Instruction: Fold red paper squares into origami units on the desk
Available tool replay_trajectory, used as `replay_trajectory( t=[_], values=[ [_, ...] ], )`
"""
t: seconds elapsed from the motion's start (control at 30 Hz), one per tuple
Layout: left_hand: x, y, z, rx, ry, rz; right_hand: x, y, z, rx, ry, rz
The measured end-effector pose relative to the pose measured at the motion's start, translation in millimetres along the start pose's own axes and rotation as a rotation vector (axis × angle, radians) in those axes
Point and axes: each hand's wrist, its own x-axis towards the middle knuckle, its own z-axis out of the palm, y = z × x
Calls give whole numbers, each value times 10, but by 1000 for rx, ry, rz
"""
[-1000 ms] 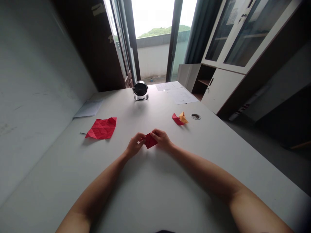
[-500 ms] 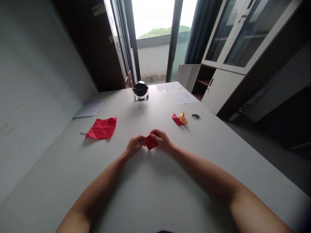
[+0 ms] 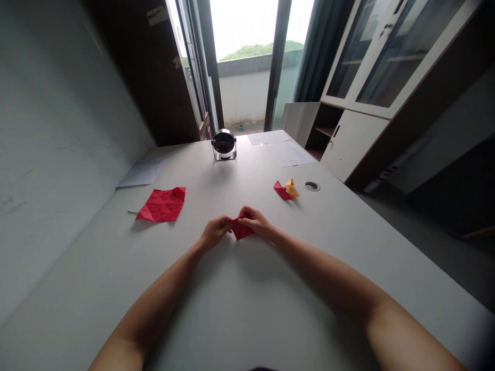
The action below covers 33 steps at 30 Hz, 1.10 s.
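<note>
A small folded piece of red paper [image 3: 240, 231] is held between my two hands near the middle of the white table. My left hand [image 3: 216, 231] pinches its left corner. Thumb and fingers of my right hand [image 3: 256, 221] close on its upper right edge and cover part of it. A diagonal crease runs down the paper's face, and its lower point faces me. Off to the left lies a creased, unfolded red sheet [image 3: 162, 204]. Beyond my right hand sit a folded red paper piece [image 3: 282, 191] and a folded orange paper piece [image 3: 292, 188], touching each other.
A round black device on a metal stand [image 3: 224, 145] stands at the table's far edge. White papers lie at the back right [image 3: 288, 153] and back left [image 3: 141, 172]. A cable hole [image 3: 312, 186] is set in the table at right. A thin dark stick [image 3: 132, 212] pokes out beside the red sheet.
My right thumb and fingers have shifted slightly on the paper's top edge, and the paper's upper part looks bent or tilted. The left hand has hardly moved.
</note>
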Motion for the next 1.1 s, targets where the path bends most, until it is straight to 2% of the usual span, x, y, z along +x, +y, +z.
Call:
replay_trajectory(
  t=[0.13,0.27,0.4,0.67,1.1],
  values=[
    [9,-13,-1,-6,-14,1,-1,-16,-2,75,-3,20],
    [15,-18,-1,-19,-23,14,-3,-48,-5,55,-6,13],
    [24,-24,-1,-3,-3,36,-5,-55,1,57,-47,42],
    [30,-85,6,-18,17,24,-6,-40,2,156,-26,47],
    [39,-80,-18,40,25,46,-28,-134,-8,121,-128,72]
  ],
)
